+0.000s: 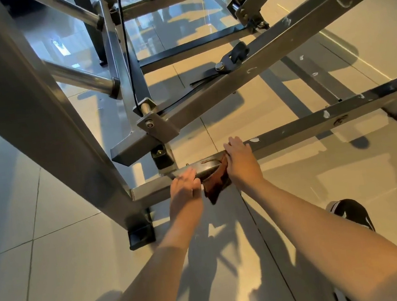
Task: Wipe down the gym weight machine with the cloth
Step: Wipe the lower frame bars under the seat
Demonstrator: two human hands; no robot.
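The grey steel weight machine fills the upper view; its low base bar [291, 131] runs from lower left to upper right just above the floor. A dark brown cloth [216, 182] hangs over the near side of that bar. My right hand [241, 162] lies over the bar with its fingers curled across the top, pressing the cloth's right edge. My left hand [184, 186] rests on the bar just left of the cloth, fingers fairly straight and touching the cloth's edge.
A thick grey upright [21, 111] slants down the left. A sloping lever arm [244, 67] with a bolt and black strap crosses above the base bar. Black rubber feet [140, 236] stand on the glossy tiled floor. A black-and-white shoe [351, 213] is at lower right.
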